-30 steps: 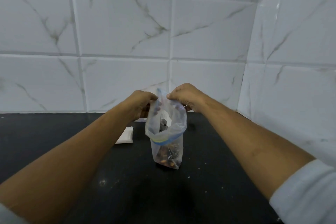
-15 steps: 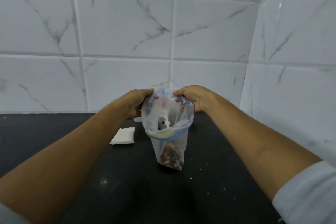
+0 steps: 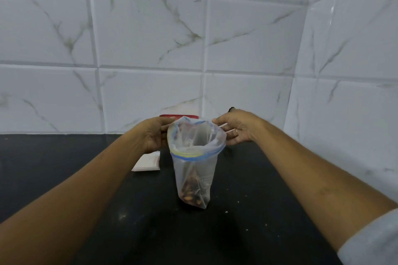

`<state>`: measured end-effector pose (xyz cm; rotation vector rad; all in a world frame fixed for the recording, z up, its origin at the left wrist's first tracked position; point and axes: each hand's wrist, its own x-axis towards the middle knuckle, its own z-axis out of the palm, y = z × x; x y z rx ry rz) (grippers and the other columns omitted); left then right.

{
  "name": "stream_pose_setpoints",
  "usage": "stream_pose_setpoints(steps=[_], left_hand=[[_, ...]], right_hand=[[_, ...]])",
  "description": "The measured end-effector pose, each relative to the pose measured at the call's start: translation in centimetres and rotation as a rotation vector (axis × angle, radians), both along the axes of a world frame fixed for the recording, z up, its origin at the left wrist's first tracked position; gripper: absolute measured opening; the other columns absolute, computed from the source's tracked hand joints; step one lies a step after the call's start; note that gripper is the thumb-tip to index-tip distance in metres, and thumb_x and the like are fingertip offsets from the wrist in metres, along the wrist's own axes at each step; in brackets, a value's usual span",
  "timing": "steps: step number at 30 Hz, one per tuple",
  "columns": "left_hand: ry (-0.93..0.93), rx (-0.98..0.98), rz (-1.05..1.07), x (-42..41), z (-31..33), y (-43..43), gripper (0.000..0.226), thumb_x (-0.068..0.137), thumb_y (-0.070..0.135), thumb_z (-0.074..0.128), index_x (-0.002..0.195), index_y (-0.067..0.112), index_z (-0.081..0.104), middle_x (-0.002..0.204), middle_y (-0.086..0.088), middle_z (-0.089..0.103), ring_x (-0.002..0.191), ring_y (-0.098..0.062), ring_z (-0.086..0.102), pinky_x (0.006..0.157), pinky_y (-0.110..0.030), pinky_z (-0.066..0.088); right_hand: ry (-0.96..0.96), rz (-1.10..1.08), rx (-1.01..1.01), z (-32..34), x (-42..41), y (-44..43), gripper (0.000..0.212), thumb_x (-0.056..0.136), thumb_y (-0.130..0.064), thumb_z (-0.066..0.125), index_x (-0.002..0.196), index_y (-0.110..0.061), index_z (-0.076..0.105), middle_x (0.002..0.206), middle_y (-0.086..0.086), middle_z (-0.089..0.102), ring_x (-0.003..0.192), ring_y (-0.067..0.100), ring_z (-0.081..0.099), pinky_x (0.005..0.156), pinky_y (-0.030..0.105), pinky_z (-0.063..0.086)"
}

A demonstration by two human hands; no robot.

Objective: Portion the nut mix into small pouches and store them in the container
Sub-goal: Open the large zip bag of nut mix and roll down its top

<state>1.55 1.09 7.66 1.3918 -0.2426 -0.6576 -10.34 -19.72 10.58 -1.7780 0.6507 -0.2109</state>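
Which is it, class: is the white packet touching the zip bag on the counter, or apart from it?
Apart. The head view shows a strip of bare black counter between the white packet and the zip bag.

- One clear zip bag [image 3: 193,170] stands on the black counter [image 3: 247,178].
- One small heap of nut mix [image 3: 190,193] lies in the bag's bottom.
- Two hands are at the bag's mouth, the left hand [image 3: 154,134] on one side and the right hand [image 3: 237,129] on the other.
- One red thing [image 3: 168,116] sits just behind the bag, mostly hidden.
- One flat white packet [image 3: 147,162] lies just left of the bag.
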Motion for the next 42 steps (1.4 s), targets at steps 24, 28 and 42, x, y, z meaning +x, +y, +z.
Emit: stream_pose_setpoints(steps=[24, 28, 42], left_hand=[[0.241, -0.33, 0.073, -4.1, 0.4, 0.7, 0.016, 0.103, -0.004, 0.046, 0.093, -0.005, 0.058, 0.092, -0.018, 0.067, 0.066, -0.025, 0.073, 0.048, -0.031, 0.061], [0.25, -0.389, 0.088, -5.3, -0.1, -0.3, 0.017, 0.102, -0.01, 0.039, 0.101, -0.008, 0.056, 0.096, -0.022, 0.066, 0.08, -0.028, 0.068, 0.05, -0.033, 0.061], [-0.122, 0.157, -0.261, -7.8, -1.9, 1.2, 0.042, 0.087, 0.032, 0.076, 0.117, 0.004, 0.065, 0.09, -0.014, 0.072, 0.067, -0.018, 0.071, 0.059, -0.028, 0.062]], right_hand=[[-0.386, -0.085, 0.643, 0.4, -0.5, 3.4, 0.031, 0.1, 0.017, 0.027, 0.104, 0.0, 0.052, 0.101, 0.023, 0.056, 0.081, 0.031, 0.062, 0.086, 0.045, 0.054], [-0.266, -0.106, 0.276, 0.4, -0.2, 2.8, 0.03, 0.096, 0.005, 0.053, 0.126, 0.002, 0.06, 0.119, 0.019, 0.064, 0.101, 0.036, 0.071, 0.078, 0.046, 0.06], [0.144, 0.158, -0.182, -0.8, -4.6, 1.3, 0.041, 0.097, -0.033, 0.071, 0.117, 0.003, 0.069, 0.075, 0.01, 0.072, 0.056, 0.016, 0.068, 0.044, 0.024, 0.052]])
